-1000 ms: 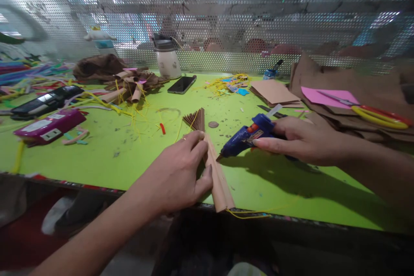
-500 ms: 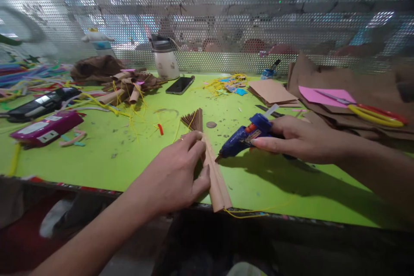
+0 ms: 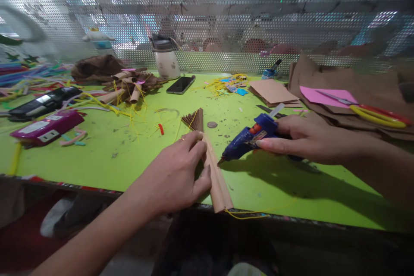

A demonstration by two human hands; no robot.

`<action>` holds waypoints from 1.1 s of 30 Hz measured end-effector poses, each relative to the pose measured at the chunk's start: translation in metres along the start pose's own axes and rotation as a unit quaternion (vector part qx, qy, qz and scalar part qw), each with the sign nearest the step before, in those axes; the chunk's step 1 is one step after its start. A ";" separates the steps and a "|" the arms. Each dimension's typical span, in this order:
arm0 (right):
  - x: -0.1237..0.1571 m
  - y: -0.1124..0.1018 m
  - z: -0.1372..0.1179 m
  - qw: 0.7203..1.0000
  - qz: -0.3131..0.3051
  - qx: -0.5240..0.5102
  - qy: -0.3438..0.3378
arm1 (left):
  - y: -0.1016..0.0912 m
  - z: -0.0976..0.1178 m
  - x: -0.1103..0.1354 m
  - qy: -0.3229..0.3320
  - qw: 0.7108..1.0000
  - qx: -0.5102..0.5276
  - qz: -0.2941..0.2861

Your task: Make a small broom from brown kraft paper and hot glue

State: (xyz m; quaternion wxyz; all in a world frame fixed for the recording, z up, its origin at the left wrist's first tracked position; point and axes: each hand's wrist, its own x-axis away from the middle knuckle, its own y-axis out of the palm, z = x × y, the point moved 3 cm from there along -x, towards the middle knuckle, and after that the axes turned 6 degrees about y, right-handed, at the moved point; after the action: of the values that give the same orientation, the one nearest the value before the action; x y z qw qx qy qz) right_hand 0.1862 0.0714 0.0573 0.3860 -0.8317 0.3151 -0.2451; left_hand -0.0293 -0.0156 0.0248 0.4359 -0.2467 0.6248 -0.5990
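Head view: right fingers closed around glue gun; left fingers seemingly pinch paper.

Left hand bends its fingers; right hand grips.

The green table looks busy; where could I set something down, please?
Bare patches lie between the purple device and left hand, and right of the tan piece, nearer than the glue gun. Brown paper rolls crowd the back left.
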 end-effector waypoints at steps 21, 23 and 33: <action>-0.004 0.003 -0.002 0.999 -0.009 -0.035 0.001 | 0.000 0.001 -0.001 0.002 1.000 -0.006 0.000; -0.003 0.002 -0.002 0.999 -0.018 -0.033 -0.001 | 0.000 0.001 -0.001 0.002 1.000 -0.008 0.000; 0.005 -0.003 -0.008 0.998 -0.059 0.003 -0.031 | 0.000 0.000 -0.001 0.006 1.000 -0.006 -0.006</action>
State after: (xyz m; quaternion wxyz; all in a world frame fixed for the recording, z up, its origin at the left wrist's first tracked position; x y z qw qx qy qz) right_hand 0.1855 0.0659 0.0654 0.3832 -0.8547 0.2529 -0.2423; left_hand -0.0285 -0.0151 0.0249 0.4271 -0.2497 0.6295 -0.5991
